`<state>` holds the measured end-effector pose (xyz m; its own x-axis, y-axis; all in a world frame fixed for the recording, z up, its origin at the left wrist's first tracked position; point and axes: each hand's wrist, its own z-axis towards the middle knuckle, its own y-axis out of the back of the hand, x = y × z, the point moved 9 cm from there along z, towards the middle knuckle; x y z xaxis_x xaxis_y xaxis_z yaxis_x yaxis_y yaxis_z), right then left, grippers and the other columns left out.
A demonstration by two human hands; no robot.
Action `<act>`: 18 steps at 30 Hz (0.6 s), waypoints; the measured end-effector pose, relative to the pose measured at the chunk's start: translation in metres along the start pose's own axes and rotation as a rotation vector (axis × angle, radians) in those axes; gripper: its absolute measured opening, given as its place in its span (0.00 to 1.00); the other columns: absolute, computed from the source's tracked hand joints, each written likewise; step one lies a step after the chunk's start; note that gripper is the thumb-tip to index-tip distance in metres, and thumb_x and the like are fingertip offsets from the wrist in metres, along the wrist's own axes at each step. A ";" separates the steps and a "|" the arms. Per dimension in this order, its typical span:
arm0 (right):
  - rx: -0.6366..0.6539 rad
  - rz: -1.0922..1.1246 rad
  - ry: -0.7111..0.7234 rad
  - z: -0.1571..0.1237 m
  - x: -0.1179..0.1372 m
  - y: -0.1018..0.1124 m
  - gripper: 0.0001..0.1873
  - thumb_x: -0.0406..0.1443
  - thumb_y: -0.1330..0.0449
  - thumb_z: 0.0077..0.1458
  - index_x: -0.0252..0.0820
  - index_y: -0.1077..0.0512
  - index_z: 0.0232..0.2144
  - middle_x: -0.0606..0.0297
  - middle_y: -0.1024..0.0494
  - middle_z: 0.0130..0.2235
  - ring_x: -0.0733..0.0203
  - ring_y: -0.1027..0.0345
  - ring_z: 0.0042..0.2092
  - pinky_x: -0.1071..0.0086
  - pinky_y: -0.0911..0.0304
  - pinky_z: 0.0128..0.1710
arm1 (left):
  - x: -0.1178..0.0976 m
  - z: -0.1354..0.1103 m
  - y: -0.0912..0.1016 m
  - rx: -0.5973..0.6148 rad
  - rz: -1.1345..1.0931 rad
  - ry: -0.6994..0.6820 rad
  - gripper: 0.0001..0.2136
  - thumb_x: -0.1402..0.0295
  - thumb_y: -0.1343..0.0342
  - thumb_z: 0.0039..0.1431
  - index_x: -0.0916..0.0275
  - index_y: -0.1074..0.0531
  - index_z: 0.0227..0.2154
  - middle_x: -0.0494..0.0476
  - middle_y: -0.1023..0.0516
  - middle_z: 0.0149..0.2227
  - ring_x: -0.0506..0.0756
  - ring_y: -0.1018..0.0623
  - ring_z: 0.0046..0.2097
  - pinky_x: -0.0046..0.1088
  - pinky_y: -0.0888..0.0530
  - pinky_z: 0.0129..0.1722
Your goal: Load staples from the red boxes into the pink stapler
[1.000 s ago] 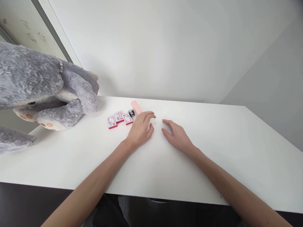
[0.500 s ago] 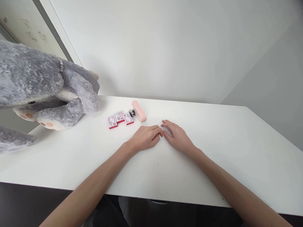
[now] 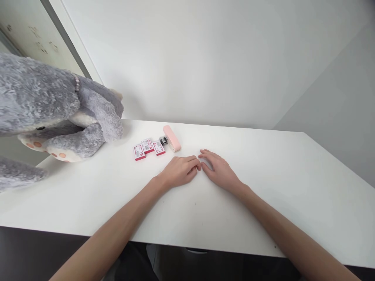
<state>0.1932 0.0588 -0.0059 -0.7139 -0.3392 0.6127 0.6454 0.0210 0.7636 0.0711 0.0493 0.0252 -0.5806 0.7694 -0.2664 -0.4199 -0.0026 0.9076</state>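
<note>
My left hand lies palm down on the white table, fingers stretched flat and holding nothing. My right hand rests beside it, also flat and empty, with the fingertips of both hands almost touching. Just beyond my left hand lies a pink stapler with a dark metal end. Three small red and white boxes sit in a row to the left of the stapler.
A large grey plush toy with pink paw pads leans over the table's far left corner. White walls close off the back and right. The table's front edge runs across the bottom of the view.
My left hand drew back from the pink stapler and came down flat next to my right hand. The stapler stays on the table. Since half a second ago nothing has moved.
</note>
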 end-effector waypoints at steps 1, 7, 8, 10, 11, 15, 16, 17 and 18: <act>-0.001 0.002 0.002 0.000 0.000 0.000 0.17 0.38 0.48 0.69 0.48 0.28 0.56 0.61 0.31 0.69 0.52 0.44 0.73 0.49 0.42 0.70 | 0.000 0.000 0.000 0.001 0.000 -0.001 0.12 0.74 0.54 0.66 0.59 0.25 0.38 0.51 0.18 0.38 0.50 0.25 0.29 0.30 0.35 0.28; -0.007 0.014 -0.011 -0.001 0.001 0.001 0.17 0.38 0.47 0.69 0.49 0.27 0.56 0.61 0.30 0.69 0.51 0.43 0.73 0.49 0.42 0.70 | 0.000 0.000 0.000 0.005 -0.002 0.001 0.12 0.75 0.54 0.65 0.59 0.25 0.38 0.51 0.18 0.38 0.50 0.24 0.29 0.30 0.35 0.28; -0.008 0.015 -0.012 -0.001 0.001 0.001 0.17 0.38 0.47 0.69 0.49 0.27 0.56 0.61 0.30 0.69 0.51 0.43 0.73 0.49 0.42 0.70 | 0.000 0.000 0.000 0.005 -0.003 0.002 0.12 0.75 0.54 0.65 0.59 0.25 0.38 0.51 0.18 0.38 0.51 0.24 0.29 0.30 0.35 0.29; -0.006 0.016 -0.010 -0.001 0.001 0.001 0.17 0.38 0.47 0.69 0.49 0.27 0.56 0.61 0.30 0.69 0.51 0.43 0.73 0.50 0.42 0.70 | 0.000 0.000 0.000 0.007 -0.004 0.003 0.12 0.75 0.54 0.65 0.59 0.24 0.39 0.51 0.18 0.38 0.51 0.24 0.29 0.29 0.35 0.29; -0.004 0.016 -0.008 -0.001 0.001 0.001 0.17 0.38 0.47 0.69 0.49 0.27 0.56 0.61 0.30 0.69 0.51 0.44 0.73 0.50 0.42 0.70 | 0.000 0.000 0.000 0.009 -0.004 0.005 0.12 0.75 0.53 0.65 0.59 0.24 0.39 0.51 0.18 0.38 0.51 0.24 0.29 0.29 0.36 0.29; -0.002 0.011 -0.010 -0.001 0.002 0.001 0.17 0.38 0.47 0.69 0.49 0.27 0.56 0.61 0.30 0.69 0.52 0.43 0.73 0.50 0.42 0.70 | 0.001 0.000 -0.001 0.015 0.000 0.005 0.12 0.75 0.53 0.65 0.59 0.24 0.39 0.51 0.18 0.38 0.50 0.25 0.29 0.29 0.36 0.28; -0.002 0.009 -0.011 -0.001 0.002 0.001 0.17 0.38 0.47 0.69 0.48 0.27 0.56 0.61 0.31 0.69 0.52 0.43 0.73 0.50 0.42 0.70 | 0.001 0.000 -0.001 0.013 0.000 0.004 0.12 0.75 0.53 0.65 0.59 0.25 0.39 0.51 0.18 0.38 0.50 0.25 0.29 0.29 0.37 0.28; -0.001 0.007 -0.012 -0.001 0.002 0.001 0.17 0.38 0.47 0.69 0.48 0.27 0.56 0.61 0.31 0.69 0.52 0.43 0.73 0.50 0.42 0.70 | 0.001 0.000 -0.001 0.011 0.000 0.001 0.11 0.75 0.53 0.65 0.59 0.25 0.39 0.51 0.18 0.38 0.50 0.24 0.30 0.29 0.37 0.28; -0.001 0.007 -0.013 -0.001 0.002 0.001 0.17 0.38 0.47 0.69 0.48 0.27 0.56 0.61 0.31 0.69 0.51 0.43 0.73 0.49 0.42 0.70 | 0.001 0.000 -0.001 0.009 0.000 -0.001 0.11 0.75 0.53 0.65 0.59 0.25 0.38 0.51 0.18 0.38 0.50 0.24 0.30 0.29 0.37 0.28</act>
<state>0.1929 0.0578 -0.0042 -0.7129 -0.3265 0.6207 0.6507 0.0222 0.7590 0.0708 0.0496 0.0241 -0.5798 0.7700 -0.2664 -0.4141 0.0031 0.9102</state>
